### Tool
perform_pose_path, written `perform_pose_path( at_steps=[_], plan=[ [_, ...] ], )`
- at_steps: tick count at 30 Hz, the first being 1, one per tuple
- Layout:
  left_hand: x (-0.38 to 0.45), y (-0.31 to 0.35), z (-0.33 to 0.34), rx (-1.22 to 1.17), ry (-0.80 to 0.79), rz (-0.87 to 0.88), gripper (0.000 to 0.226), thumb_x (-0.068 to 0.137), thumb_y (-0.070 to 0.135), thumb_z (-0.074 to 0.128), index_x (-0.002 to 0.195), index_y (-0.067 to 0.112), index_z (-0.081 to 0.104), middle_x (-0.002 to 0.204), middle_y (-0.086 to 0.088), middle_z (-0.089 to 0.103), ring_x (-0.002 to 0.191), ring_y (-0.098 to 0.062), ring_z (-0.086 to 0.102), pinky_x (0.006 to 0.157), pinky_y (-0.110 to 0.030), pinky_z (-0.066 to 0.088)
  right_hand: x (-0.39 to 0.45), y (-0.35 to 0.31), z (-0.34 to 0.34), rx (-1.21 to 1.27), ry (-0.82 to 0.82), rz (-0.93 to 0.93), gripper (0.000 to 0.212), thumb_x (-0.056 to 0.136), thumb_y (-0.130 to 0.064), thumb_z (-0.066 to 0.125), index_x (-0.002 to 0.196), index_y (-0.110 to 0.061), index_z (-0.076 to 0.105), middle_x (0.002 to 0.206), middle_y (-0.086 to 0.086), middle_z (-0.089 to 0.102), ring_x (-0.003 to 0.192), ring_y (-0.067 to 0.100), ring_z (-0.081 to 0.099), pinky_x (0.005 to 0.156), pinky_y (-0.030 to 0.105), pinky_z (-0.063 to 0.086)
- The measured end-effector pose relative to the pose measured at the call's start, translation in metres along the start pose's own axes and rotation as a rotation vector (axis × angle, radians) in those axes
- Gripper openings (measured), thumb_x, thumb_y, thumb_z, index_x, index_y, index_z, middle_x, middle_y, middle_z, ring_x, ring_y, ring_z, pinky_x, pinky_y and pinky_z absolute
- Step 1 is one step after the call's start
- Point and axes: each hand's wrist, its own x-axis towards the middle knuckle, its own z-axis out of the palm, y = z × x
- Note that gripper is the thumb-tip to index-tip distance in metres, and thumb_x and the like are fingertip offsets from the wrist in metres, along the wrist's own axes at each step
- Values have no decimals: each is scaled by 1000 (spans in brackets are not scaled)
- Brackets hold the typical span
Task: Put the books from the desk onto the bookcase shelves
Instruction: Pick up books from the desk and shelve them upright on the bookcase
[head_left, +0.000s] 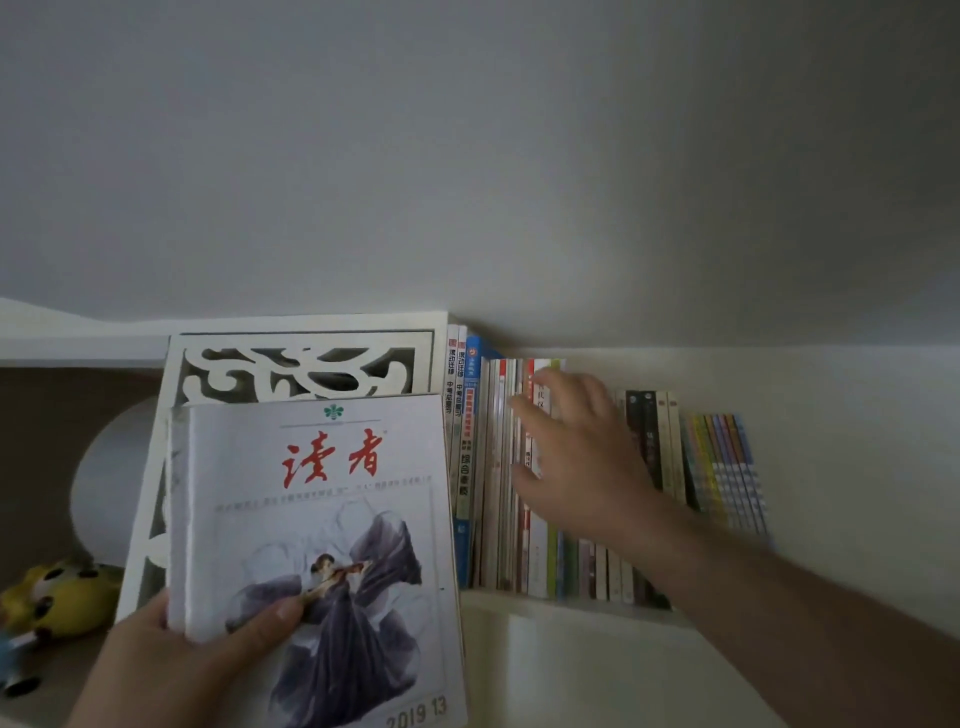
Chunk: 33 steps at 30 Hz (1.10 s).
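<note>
The right hand (566, 447) has its fingers (524, 410) spread and fairly straight, laid against the spines of the row of shelved books (519, 493); they grasp nothing and seem to be pressing the row or feeling for a gap. The left hand (171, 644) grips a thin stack of magazines (322, 519) at its lower left corner, thumb across the front cover, the other fingers hidden behind. The stack is held upright and slightly tilted, just left of the row and in front of a white fretwork panel (301, 366) that divides the bookcase.

Outward from there, the shelf (571, 608) carries books standing from the panel rightward: tall workbooks, thin magazines, dark volumes, then a set of colourful slim spines (727, 467), with bare shelf beyond them. In the compartment to the left sit a yellow spotted toy (57, 597) and a pale rounded object (114, 488).

The task looks well advanced, since many books already stand shelved. The held stack is not yet placed. The table is out of view, so what remains there cannot be told.
</note>
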Motion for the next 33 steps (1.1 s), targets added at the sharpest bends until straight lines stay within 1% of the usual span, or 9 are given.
perform_pose_path(
  at_steps=[9, 12, 15, 19, 20, 25, 29, 30, 33],
  plan=[
    [17, -6, 4, 41, -83, 5, 88, 59, 15, 98, 137, 0, 60, 109, -15, 57, 103, -34, 52, 111, -56, 42, 67, 5, 44, -233, -145, -92, 103, 97, -64, 45, 165, -23, -20, 173, -1, -24, 156, 35, -31, 119, 73, -18],
    [15, 0, 11, 16, -96, -14, 109, 41, 35, 96, 137, 0, 59, 112, -19, 61, 103, -36, 55, 111, -58, 43, 69, 9, 46, -163, -55, -94, 94, 96, -61, 47, 167, -26, -3, 174, -5, 0, 161, 32, -9, 122, 74, -4],
    [15, -1, 20, 16, -116, -73, 100, 50, 26, 99, 138, 5, 59, 113, -18, 61, 106, -38, 57, 111, -59, 43, 75, 10, 46, -140, 34, -58, 88, 89, -64, 55, 162, -30, 19, 160, -8, 29, 150, 28, 22, 119, 73, 12],
    [3, 12, 23, -42, -15, -43, 93, 54, 24, 100, 137, 6, 62, 118, -21, 65, 107, -39, 59, 110, -57, 45, 86, 12, 45, -131, 59, -11, 85, 81, -74, 57, 152, -36, 31, 148, -7, 42, 135, 29, 38, 111, 69, 22],
    [-1, 15, -12, -49, -42, -24, 93, 55, 27, 101, 137, 9, 61, 120, -20, 64, 110, -39, 59, 111, -57, 45, 87, 13, 44, -129, 65, -7, 84, 80, -76, 56, 150, -37, 31, 147, -6, 43, 134, 29, 40, 110, 68, 24],
    [134, -148, 98, 264, 27, 162, 102, 28, 61, 99, 120, 42, 60, 109, -6, 71, 106, -51, 60, 109, -56, 42, 85, 21, 51, -170, 88, -22, 91, 86, -81, 45, 160, -36, 20, 148, -4, 45, 133, 31, 42, 109, 68, 25],
    [3, -2, 42, -58, 113, 60, 101, 41, 40, 101, 128, 5, 64, 115, -19, 64, 104, -37, 58, 109, -55, 46, 74, 33, 45, -276, 84, -104, 81, 88, -82, 42, 157, -44, 25, 150, 0, 43, 134, 41, 40, 110, 75, 23],
    [-26, 27, 3, -92, 84, 55, 93, 49, 28, 101, 129, 1, 63, 113, -18, 61, 100, -35, 56, 107, -54, 46, 72, 38, 40, -306, 60, -120, 77, 89, -82, 42, 155, -46, 28, 151, 1, 42, 135, 45, 39, 110, 78, 21],
    [-7, 16, 45, -2, 13, 92, 63, 61, 19, 98, 112, 9, 64, 97, -14, 62, 81, -26, 57, 89, -47, 47, 72, 53, 24, -439, -13, -177, 66, 90, -83, 37, 143, -46, 50, 156, 4, 36, 146, 60, 20, 108, 86, 7]
  ],
)
